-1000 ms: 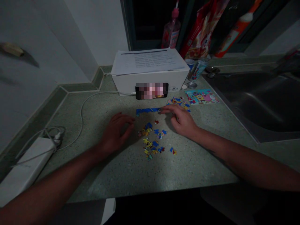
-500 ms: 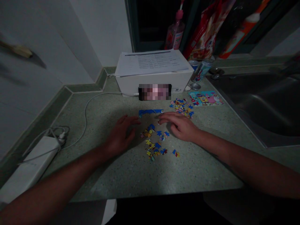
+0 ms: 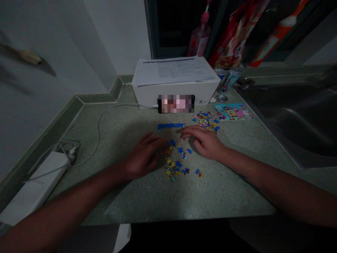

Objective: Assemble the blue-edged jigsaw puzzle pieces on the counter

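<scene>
Small jigsaw puzzle pieces (image 3: 179, 163), mostly blue and yellow, lie loose on the counter between my hands. My left hand (image 3: 146, 154) reaches in from the left with its fingers stretched out, the tips over the leftmost pieces and partly hiding them. On the other side my right hand (image 3: 204, 140) is bent at the fingers, with a small puzzle piece (image 3: 182, 139) at the fingertips, mostly hidden. Just beyond both hands is a joined blue puzzle strip (image 3: 171, 126). A second heap of pieces (image 3: 206, 119) lies behind my right hand.
A phone (image 3: 176, 104) leans on a white box (image 3: 176, 89) topped with printed paper. Right of it lies a colourful cartoon picture card (image 3: 233, 111), near the sink (image 3: 297, 123). A cable (image 3: 98, 123) and a white power strip (image 3: 39, 184) occupy the left.
My left hand has moved right, its fingertips now over the leftmost pieces. My right hand has stayed nearly in place. The whole view has shifted slightly.
</scene>
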Action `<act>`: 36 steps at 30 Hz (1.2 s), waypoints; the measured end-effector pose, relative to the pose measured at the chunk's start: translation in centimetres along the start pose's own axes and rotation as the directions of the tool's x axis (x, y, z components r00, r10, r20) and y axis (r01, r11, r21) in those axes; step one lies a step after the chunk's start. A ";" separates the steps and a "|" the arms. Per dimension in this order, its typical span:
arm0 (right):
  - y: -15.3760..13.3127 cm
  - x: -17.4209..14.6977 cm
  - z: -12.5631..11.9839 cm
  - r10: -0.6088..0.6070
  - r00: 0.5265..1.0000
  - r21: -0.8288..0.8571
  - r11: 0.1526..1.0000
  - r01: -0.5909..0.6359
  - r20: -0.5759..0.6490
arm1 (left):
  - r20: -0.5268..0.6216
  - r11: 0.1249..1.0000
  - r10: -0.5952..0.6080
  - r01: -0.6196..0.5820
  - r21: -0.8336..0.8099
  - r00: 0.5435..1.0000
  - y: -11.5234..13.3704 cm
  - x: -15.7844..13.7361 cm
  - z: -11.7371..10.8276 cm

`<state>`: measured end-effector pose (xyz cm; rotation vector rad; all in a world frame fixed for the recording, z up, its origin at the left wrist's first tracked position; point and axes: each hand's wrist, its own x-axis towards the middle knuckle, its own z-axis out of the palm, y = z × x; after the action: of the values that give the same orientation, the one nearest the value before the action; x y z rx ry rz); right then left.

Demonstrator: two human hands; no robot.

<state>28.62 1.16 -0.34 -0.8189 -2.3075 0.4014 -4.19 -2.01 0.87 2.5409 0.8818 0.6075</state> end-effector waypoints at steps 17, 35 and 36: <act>0.1 -0.1 0.1 -0.011 0.999 -0.001 1.000 0.011 -0.030 | -0.091 1.000 -0.009 0.008 -0.005 0.996 0.0 -0.4 -0.1; 0.4 -0.1 0.3 0.013 0.993 0.015 1.000 -0.011 -0.114 | -0.129 0.982 -0.083 0.103 0.157 0.988 0.0 -0.3 0.5; 0.5 -0.1 0.3 0.020 0.993 0.015 1.000 -0.018 -0.116 | -0.119 0.983 -0.071 0.090 0.161 0.990 0.0 -0.2 0.5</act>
<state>28.70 1.41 -0.82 -0.8362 -2.1884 0.3682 -4.08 -2.24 0.39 2.6233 1.1122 0.6839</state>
